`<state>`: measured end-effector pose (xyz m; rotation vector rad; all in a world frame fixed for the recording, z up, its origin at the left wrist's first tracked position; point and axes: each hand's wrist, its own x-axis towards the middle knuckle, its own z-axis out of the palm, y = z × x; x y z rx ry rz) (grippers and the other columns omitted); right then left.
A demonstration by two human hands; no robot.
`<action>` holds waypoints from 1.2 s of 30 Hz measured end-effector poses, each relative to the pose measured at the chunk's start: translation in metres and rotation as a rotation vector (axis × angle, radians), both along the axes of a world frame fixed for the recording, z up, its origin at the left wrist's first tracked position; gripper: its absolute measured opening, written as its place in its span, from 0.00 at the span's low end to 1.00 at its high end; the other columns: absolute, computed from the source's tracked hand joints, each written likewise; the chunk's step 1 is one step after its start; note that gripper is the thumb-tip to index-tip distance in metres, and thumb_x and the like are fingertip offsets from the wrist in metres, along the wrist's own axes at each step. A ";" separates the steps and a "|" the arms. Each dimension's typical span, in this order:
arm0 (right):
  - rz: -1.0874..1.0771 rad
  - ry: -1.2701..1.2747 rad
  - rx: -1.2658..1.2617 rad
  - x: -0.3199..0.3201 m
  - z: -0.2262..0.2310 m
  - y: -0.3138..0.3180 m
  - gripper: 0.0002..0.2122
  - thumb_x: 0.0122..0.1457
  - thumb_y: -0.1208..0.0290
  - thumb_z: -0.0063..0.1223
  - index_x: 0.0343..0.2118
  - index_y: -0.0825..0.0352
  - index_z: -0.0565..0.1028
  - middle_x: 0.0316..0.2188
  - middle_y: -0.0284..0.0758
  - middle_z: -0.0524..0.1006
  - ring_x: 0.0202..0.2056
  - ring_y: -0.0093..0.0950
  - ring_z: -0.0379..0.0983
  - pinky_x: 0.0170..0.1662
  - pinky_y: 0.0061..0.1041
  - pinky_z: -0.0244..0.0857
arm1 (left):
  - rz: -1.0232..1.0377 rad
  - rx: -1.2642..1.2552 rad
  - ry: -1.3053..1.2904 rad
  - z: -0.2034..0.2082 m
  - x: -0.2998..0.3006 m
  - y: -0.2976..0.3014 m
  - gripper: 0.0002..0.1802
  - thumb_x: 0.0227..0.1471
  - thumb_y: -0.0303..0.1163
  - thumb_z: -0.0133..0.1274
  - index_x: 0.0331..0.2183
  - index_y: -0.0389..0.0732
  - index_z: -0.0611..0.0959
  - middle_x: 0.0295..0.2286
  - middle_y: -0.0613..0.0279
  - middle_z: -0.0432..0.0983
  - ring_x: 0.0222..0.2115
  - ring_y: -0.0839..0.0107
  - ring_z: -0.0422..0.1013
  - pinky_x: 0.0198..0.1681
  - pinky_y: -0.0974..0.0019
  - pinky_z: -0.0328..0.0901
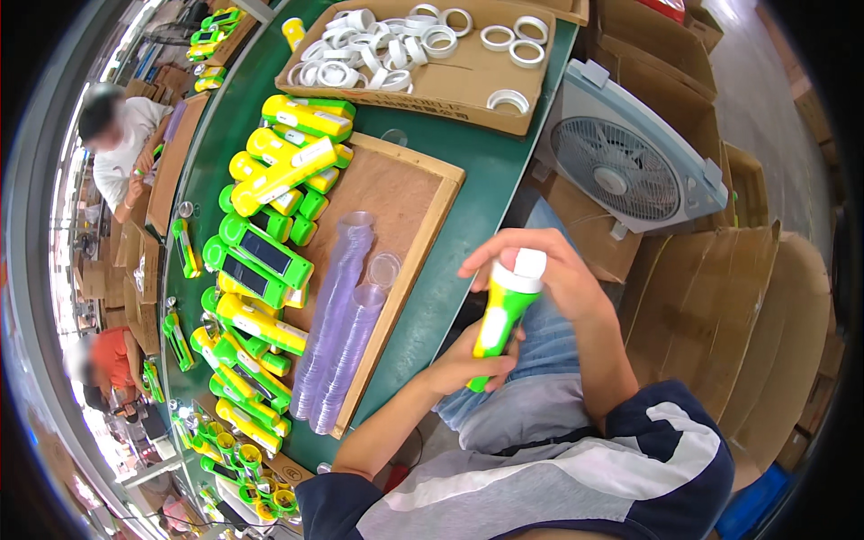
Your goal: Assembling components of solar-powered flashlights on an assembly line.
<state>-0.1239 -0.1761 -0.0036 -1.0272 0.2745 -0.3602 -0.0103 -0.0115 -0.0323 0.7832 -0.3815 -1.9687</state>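
A green and yellow flashlight [501, 319] is held over my lap, head end up. My left hand [468, 360] is closed round its lower body. At the top, my right hand [558, 274] grips the white ring [525, 267] on the flashlight's head, its thumb and fingers curled about it. Part of the ring is hidden by the fingers. To the left, many similar flashlights [283, 171] lie piled along a wooden tray [405, 171]. Long stacks of clear round lenses [335, 324] lie in that tray, with a loose lens [384, 268] beside them.
A cardboard box [468, 67] of loose white rings stands at the table's far end. Right of the green table [486, 211] are a grey box fan [621, 162] and large open cartons [711, 324]. Two people [126, 144] work across the table at left.
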 end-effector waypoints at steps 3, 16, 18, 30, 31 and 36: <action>0.034 0.217 -0.449 -0.009 -0.004 -0.006 0.13 0.61 0.64 0.51 0.38 0.71 0.79 0.34 0.38 0.81 0.37 0.26 0.78 0.41 0.25 0.70 | -0.037 0.017 -0.677 -0.004 -0.006 -0.001 0.25 0.48 0.26 0.57 0.49 0.39 0.68 0.27 0.65 0.72 0.17 0.80 0.67 0.19 0.75 0.62; 0.129 0.743 -1.149 0.000 0.016 0.010 0.19 0.64 0.60 0.46 0.25 0.69 0.81 0.23 0.37 0.81 0.27 0.29 0.80 0.33 0.26 0.71 | -0.070 -0.018 -0.530 -0.001 -0.013 0.008 0.21 0.51 0.31 0.56 0.46 0.38 0.69 0.21 0.62 0.71 0.12 0.74 0.66 0.15 0.73 0.60; 0.090 0.669 -0.904 0.001 0.015 0.009 0.18 0.65 0.60 0.45 0.28 0.69 0.81 0.24 0.37 0.81 0.26 0.30 0.80 0.33 0.26 0.71 | -0.098 -0.008 -0.867 0.010 -0.014 0.004 0.23 0.51 0.35 0.57 0.46 0.36 0.70 0.27 0.60 0.75 0.13 0.72 0.68 0.18 0.71 0.64; 0.376 0.085 -0.463 0.004 -0.015 -0.020 0.18 0.61 0.59 0.50 0.33 0.72 0.82 0.39 0.45 0.80 0.42 0.39 0.78 0.47 0.31 0.68 | -0.115 0.146 0.369 -0.010 -0.004 0.011 0.18 0.58 0.34 0.51 0.47 0.38 0.67 0.19 0.68 0.62 0.11 0.78 0.58 0.13 0.74 0.55; 0.393 0.518 -0.458 0.006 -0.013 -0.021 0.18 0.61 0.59 0.50 0.31 0.72 0.82 0.36 0.44 0.81 0.40 0.38 0.78 0.45 0.31 0.69 | -0.053 0.247 0.229 -0.009 -0.004 0.011 0.18 0.59 0.37 0.51 0.47 0.39 0.68 0.18 0.69 0.61 0.11 0.78 0.58 0.14 0.73 0.55; 0.351 0.258 -0.497 0.000 -0.011 -0.014 0.17 0.63 0.60 0.48 0.35 0.71 0.81 0.38 0.42 0.80 0.43 0.36 0.77 0.48 0.32 0.69 | -0.023 0.132 -0.109 -0.008 -0.016 0.011 0.19 0.55 0.34 0.55 0.43 0.38 0.67 0.18 0.68 0.61 0.11 0.79 0.59 0.14 0.74 0.56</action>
